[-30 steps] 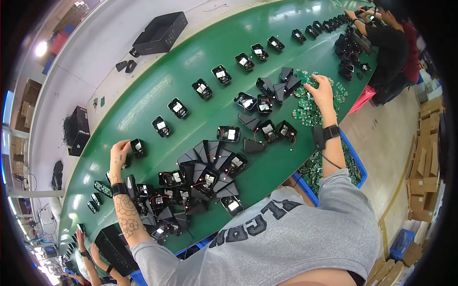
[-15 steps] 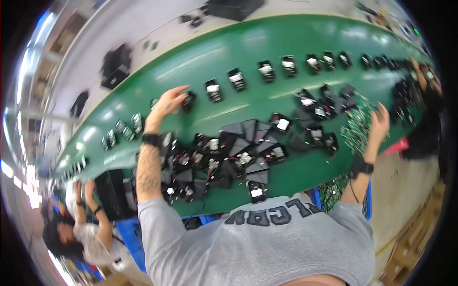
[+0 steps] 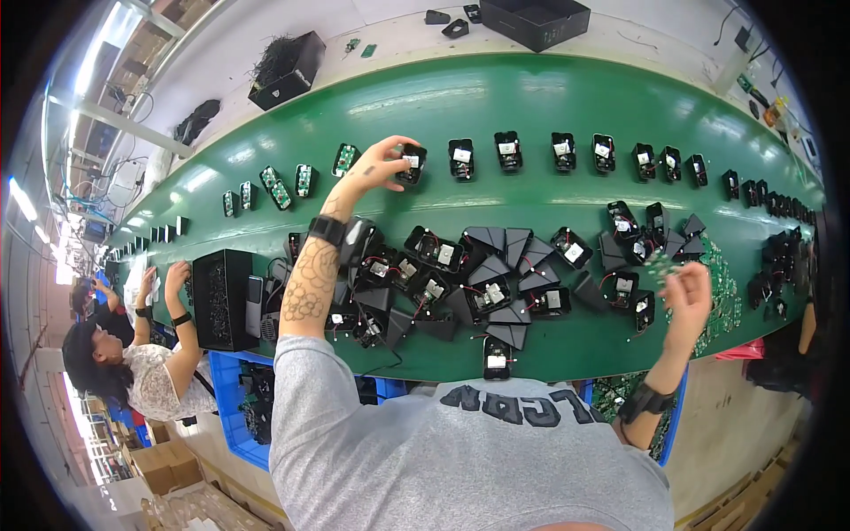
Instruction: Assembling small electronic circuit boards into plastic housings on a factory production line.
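Note:
Across the green table, my left hand (image 3: pixel 382 166) grips a small black plastic case (image 3: pixel 413 165) at the back row; a white part shows inside the case. My right hand (image 3: pixel 687 290) is raised by the spread of loose green circuit boards (image 3: pixel 722 292), its fingers pinching a small green circuit board (image 3: pixel 659 265), partly blurred. Just left of the gripped case lies another case with a green board (image 3: pixel 345 159) in it. To its right stands an open case (image 3: pixel 461 159) with a white part inside.
Black cases and wedge-shaped covers (image 3: pixel 485 269) lie heaped near me. A black bin (image 3: pixel 223 301) stands left, beside a co-worker (image 3: pixel 133 363). Blue crates (image 3: pixel 232 398) sit below the table edge. More black cases (image 3: pixel 779 252) are piled far right.
My left hand has closed on the black case. My right hand has come nearer, away from the board pile, and now holds a green board. The whole view has shifted.

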Action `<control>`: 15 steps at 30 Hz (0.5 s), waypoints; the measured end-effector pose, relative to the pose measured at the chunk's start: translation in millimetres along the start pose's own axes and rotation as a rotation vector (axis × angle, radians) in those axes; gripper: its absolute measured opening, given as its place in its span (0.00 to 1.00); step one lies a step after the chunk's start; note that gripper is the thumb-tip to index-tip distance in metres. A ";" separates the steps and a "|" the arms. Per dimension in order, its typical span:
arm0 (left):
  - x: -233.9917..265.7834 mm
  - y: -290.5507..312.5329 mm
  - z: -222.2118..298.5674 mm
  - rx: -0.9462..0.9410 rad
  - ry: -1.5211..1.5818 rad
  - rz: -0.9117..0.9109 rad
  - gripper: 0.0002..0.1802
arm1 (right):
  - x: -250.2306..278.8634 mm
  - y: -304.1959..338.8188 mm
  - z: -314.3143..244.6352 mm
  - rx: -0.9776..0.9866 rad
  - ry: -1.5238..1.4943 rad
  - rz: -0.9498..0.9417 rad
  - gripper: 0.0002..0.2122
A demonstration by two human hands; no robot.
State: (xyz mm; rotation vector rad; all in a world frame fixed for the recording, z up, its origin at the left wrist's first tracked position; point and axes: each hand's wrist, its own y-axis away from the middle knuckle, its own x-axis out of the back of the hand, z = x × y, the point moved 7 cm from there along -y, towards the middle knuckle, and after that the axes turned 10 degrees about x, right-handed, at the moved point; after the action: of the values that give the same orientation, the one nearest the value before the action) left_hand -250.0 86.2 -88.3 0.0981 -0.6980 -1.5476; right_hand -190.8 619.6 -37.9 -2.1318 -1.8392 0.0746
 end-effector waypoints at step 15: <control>-120.5 138.7 38.5 -0.024 0.814 -0.361 0.24 | -152.0 39.8 -8.5 -0.255 -0.784 -0.458 0.19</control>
State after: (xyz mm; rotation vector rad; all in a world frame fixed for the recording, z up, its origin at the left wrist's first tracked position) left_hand -131.4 220.7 -32.7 0.8224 -0.0074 -1.6677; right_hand -176.3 465.6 -66.6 -1.9073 -2.8720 0.6812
